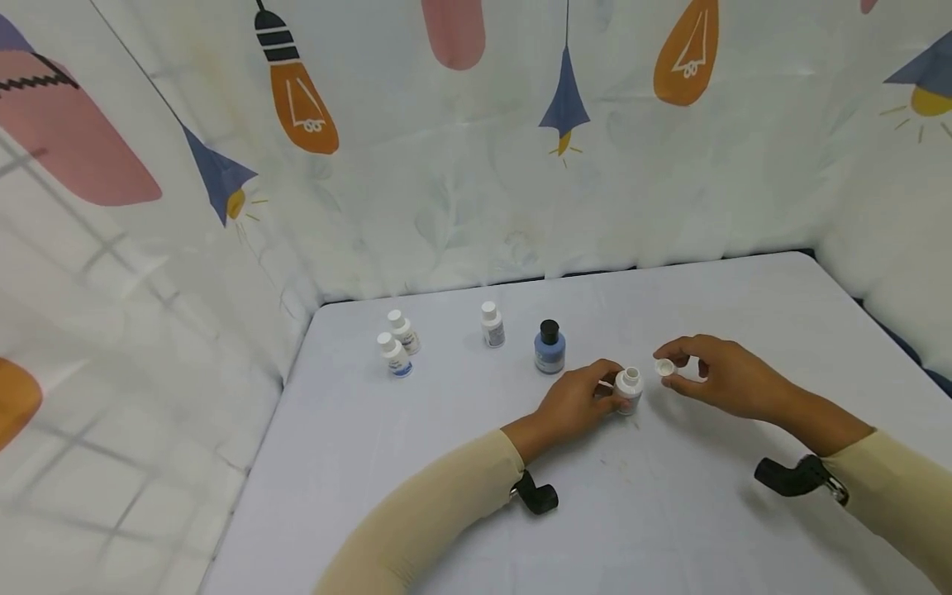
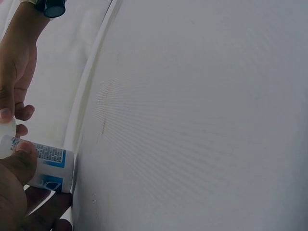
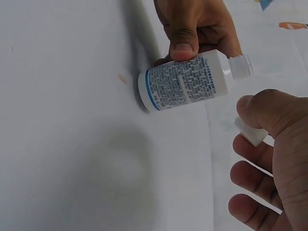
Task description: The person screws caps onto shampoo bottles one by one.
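Observation:
My left hand (image 1: 576, 402) grips a small white bottle (image 1: 629, 388) around its side, with the bottle standing on the table. Its neck is bare and the mouth faces up. In the right wrist view, the bottle (image 3: 185, 82) shows a label of dense small print with a blue band near its base. Just right of the bottle, my right hand (image 1: 725, 376) pinches a white cap (image 1: 664, 368) between thumb and forefinger, apart from the neck. The cap (image 3: 250, 131) has its hollow side showing in the head view. The other right fingers are loosely bent.
A blue bottle with a black cap (image 1: 549, 349) stands behind my left hand. Farther left is a capped white bottle (image 1: 492, 325), and two more white bottles (image 1: 395, 355) stand close together at the far left. A patterned curtain (image 1: 476, 182) hangs behind the white table (image 1: 357, 496).

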Demonstrator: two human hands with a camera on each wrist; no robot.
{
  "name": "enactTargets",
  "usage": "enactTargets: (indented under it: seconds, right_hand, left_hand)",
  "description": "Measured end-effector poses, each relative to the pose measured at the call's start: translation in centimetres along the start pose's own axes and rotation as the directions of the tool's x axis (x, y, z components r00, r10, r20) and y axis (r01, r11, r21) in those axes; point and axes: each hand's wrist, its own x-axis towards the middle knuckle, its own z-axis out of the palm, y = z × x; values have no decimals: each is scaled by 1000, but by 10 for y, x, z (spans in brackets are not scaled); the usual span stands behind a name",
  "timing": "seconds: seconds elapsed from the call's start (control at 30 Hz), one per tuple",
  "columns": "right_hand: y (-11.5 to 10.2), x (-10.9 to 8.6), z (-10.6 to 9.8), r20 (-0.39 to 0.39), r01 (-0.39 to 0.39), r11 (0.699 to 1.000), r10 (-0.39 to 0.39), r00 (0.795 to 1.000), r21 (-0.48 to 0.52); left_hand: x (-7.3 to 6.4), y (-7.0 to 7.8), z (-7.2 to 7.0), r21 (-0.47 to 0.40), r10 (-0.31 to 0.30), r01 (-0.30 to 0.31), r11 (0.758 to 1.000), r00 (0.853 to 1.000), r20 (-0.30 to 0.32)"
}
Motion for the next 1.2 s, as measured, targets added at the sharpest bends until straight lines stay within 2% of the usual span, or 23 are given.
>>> enactTargets:
  seconds: [0.23,0.57,0.83,1.2]
  right_hand:
    - [-4,-1,3,-2,34,999,-34,999,-20]
    - [-10,0,8,-21,61,998,-61,998,3]
    - [-13,0,10,-15,45,999,-45,999,0]
    - [-13,2,12,-84,155,988,-155,984,-5]
  left_hand:
    - [-1,0,-1,45,26,-27,999,1000,13]
    - [0,1,-2,107,2,-7,994,999,43]
    - [2,0,-3,135,1,-9,991,998,62]
    - [1,0,-2,162,-13,3,987,998,63]
